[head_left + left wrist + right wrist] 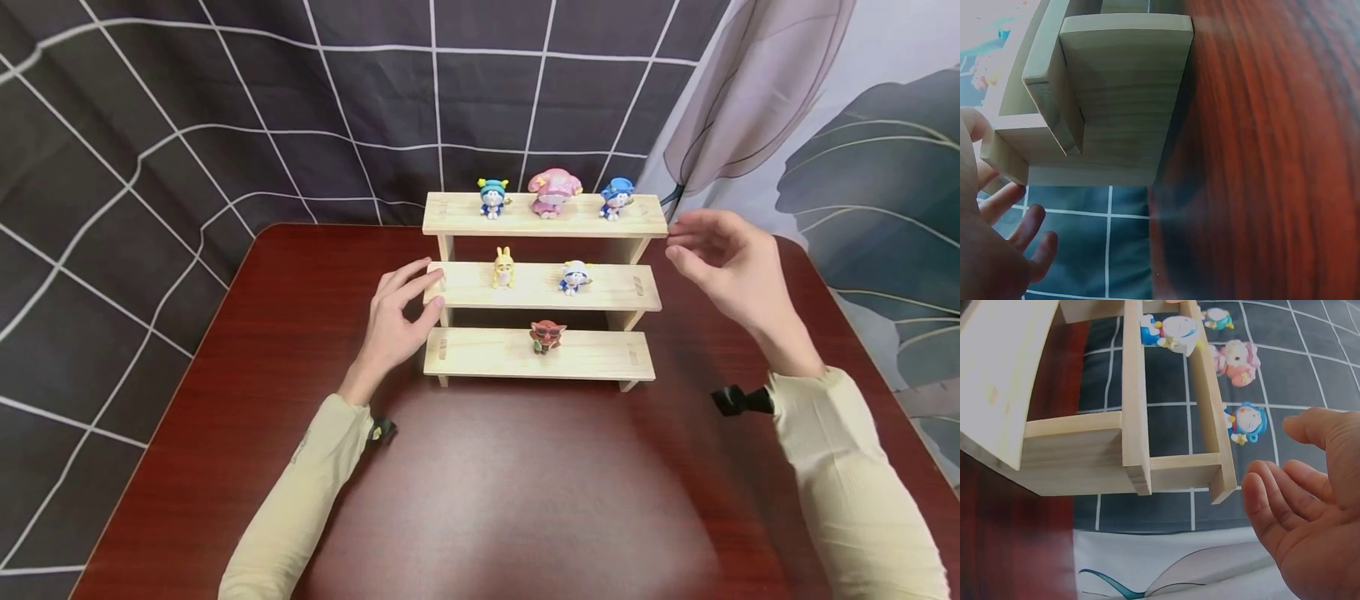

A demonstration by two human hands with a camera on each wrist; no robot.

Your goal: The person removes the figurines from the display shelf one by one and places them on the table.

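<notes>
While just left of right hand (735, 267), wooden shelf (537, 290).

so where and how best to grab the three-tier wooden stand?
Probably by the top board's ends, from left and right together: they jut past the side panels, leaving an underside to hook under. Lift level, since figurines stand on every tier.

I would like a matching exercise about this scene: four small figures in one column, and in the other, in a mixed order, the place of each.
1. pink figure
2. yellow figure
3. white-hatted figure
4. red figure

A. bottom board, alone
B. middle board, on the right
C. top board, between two others
D. middle board, on the left

Pairs: 1-C, 2-D, 3-B, 4-A
</notes>
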